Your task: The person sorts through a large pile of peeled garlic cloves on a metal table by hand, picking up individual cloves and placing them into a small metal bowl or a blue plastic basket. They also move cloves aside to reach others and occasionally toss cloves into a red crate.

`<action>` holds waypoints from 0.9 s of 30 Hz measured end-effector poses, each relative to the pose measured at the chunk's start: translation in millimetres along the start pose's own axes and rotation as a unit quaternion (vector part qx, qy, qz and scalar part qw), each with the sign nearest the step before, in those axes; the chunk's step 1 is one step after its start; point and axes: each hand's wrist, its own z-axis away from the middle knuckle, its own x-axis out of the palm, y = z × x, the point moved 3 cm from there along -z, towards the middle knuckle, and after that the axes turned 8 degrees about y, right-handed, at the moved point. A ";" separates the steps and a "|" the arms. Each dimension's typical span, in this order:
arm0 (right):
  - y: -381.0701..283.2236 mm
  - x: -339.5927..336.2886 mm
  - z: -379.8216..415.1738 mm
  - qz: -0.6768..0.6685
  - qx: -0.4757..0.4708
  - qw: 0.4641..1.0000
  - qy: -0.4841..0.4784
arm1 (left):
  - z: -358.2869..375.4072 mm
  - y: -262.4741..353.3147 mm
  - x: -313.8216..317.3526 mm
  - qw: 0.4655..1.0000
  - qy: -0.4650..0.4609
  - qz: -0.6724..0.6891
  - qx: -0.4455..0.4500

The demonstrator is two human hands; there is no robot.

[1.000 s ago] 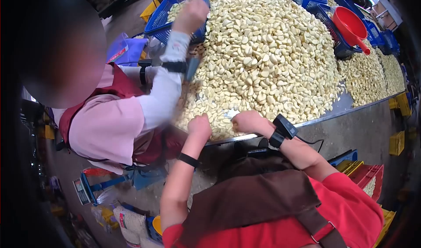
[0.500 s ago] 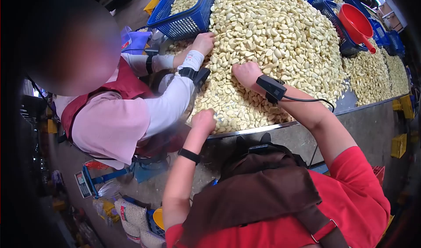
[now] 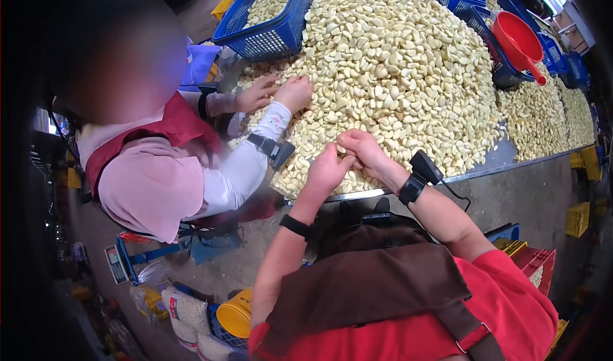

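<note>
While both hands meet at the near edge of the garlic clove pile (image 3: 396, 73), fingers touch.
Left hand (image 3: 327, 168) curled loosely; right hand (image 3: 364, 151) pinched, held item too small to tell.

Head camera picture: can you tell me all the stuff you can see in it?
garlic cloves: too many to count, pale yellow, heaped on the table
table: one, grey metal, under the heap
blue baskets: several, blue, one at the top left of the heap holding cloves, others at the top right
red scoop: one, red, in a basket at the top right
yellow bucket: one, yellow, on the floor at the lower left
scale: one, blue, on the floor at the left
co-worker's hands: two, on the cloves at the left edge of the heap
left hand: one, at the heap's near edge, touching the right hand
right hand: one, fingers curled at the cloves
</note>
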 end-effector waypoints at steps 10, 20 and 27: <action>4.3 -9.9 11.2 0.196 -0.157 0.968 -0.022 | 18.6 -8.3 13.5 0.992 -0.049 0.118 0.008; -4.2 -15.1 26.9 0.376 -0.251 0.889 -0.078 | 29.8 -17.6 23.0 0.994 -0.008 0.074 0.086; -15.0 -28.4 40.3 0.139 -0.048 0.986 -0.079 | 25.3 15.3 24.2 0.958 -0.042 0.282 0.023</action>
